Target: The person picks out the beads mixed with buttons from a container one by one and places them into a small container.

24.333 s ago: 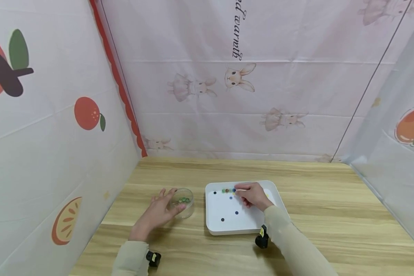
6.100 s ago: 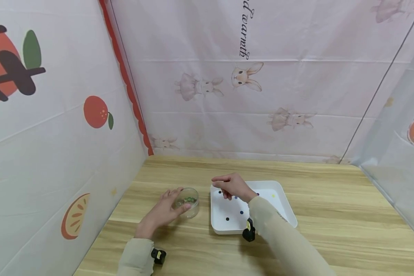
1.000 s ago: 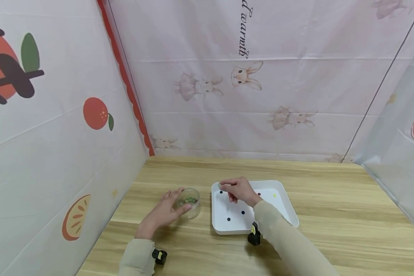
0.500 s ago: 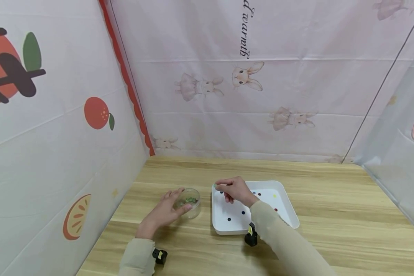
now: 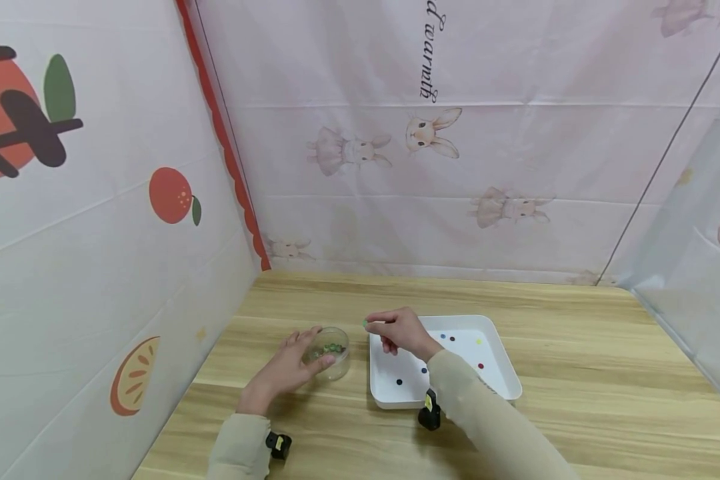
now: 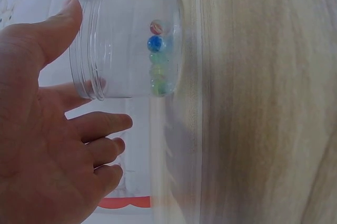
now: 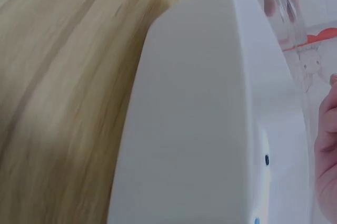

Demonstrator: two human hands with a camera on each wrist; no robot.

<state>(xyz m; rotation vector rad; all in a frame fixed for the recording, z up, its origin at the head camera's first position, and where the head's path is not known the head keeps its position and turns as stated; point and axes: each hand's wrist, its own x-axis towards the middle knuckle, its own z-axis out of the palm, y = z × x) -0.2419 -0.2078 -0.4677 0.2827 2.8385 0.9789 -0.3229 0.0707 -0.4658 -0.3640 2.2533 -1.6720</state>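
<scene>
A clear round jar [image 5: 334, 371] stands upright on the table. My left hand [image 5: 284, 369] holds it by the rim, thumb on one side and a finger on the other. Several glass marbles [image 6: 156, 44], blue, green and reddish, lie at its bottom in the left wrist view. My right hand [image 5: 403, 331] pinches a green marble [image 5: 365, 323] between thumb and forefinger, above the left edge of a white tray [image 5: 408, 404] and apart from the jar. In the right wrist view the tray's wall [image 7: 184, 103] fills the middle and the curled fingers show only partly.
Small coloured dots, such as a dark one [image 5: 399, 382], a red one [image 5: 481, 366] and a yellow one [image 5: 479, 341], are spread over the tray's floor. The wooden table [image 5: 588, 360] is bordered by printed cloth walls [image 5: 360, 227] at the back and sides.
Over the last second my right hand has moved left with the green marble, from above the tray towards the jar. The marble row seen in the tray 24 seconds ago no longer shows.
</scene>
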